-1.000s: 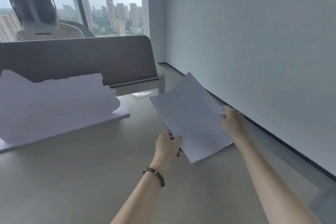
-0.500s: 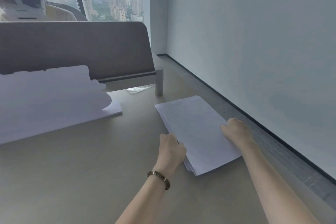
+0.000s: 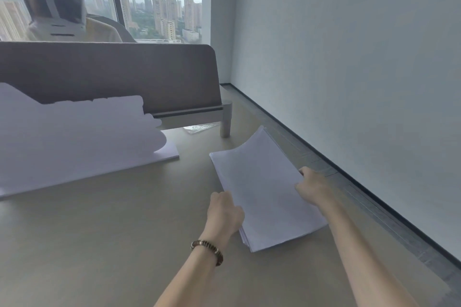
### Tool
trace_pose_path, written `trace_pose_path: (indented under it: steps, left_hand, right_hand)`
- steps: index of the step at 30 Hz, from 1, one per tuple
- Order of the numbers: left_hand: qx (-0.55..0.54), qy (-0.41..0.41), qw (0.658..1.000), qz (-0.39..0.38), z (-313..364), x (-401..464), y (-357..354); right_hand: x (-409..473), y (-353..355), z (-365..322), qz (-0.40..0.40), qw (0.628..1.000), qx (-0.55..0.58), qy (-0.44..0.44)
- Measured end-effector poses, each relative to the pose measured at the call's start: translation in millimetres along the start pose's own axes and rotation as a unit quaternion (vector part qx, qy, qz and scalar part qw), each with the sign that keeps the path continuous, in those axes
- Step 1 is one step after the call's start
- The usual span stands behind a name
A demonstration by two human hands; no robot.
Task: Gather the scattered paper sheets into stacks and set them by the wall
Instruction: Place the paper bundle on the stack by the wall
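A: What takes up most of the view?

B: The wall on the right, pale and plain, with a dark strip along its foot. Then the desk, a beige top running right up beside that strip.

A: And at the back?

B: A grey divider stands across the desk's far edge. Behind it there is a window with tower blocks, and a person seated beyond the divider.

A: Where is the paper?

B: The stack lies on the desk near the wall, slanted to the desk's edge. It is white, several sheets thick; the layered edges show at the near corner. Its near end rests on the desk, while the far end is lifted and bowed, the far right corner highest.

A: The hands?

B: The left hand is curled at the stack's left edge, gripping it. The right hand pinches the right edge, thumb on top. A beaded bracelet sits on the left wrist.

A: Anything else?

B: A blurred white patch covers the desk's left.
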State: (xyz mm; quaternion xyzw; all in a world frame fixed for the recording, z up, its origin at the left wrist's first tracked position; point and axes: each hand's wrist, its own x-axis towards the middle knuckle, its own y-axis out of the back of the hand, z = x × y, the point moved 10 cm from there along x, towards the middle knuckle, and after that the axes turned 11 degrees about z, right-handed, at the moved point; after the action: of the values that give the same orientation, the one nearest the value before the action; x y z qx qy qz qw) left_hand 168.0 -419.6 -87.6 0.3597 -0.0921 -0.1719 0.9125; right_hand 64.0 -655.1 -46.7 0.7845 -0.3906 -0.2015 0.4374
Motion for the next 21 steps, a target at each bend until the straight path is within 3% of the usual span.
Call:
trace_pose_path:
  steps: [6, 16, 19, 21]
  left_hand:
    - [-0.003, 0.016, 1.0, 0.026, -39.2, -30.6, 54.5]
    - [0.023, 0.12, 0.991, 0.052, -120.5, -82.2, 154.6]
    - [-0.067, 0.163, 0.98, 0.091, -146.7, -101.9, 190.7]
    - [-0.256, 0.194, 0.938, 0.131, -163.1, -113.6, 209.6]
  right_hand:
    - [-53.9, -18.9, -41.2, -0.001, 0.997, 0.065, 0.049]
    - [-130.4, -47.3, -130.3, -0.04, 0.976, 0.188, 0.099]
    - [-154.6, -49.5, -155.8, -0.059, 0.956, 0.262, 0.113]
    - [-172.5, -54.7, -172.3, -0.09, 0.936, 0.323, 0.105]
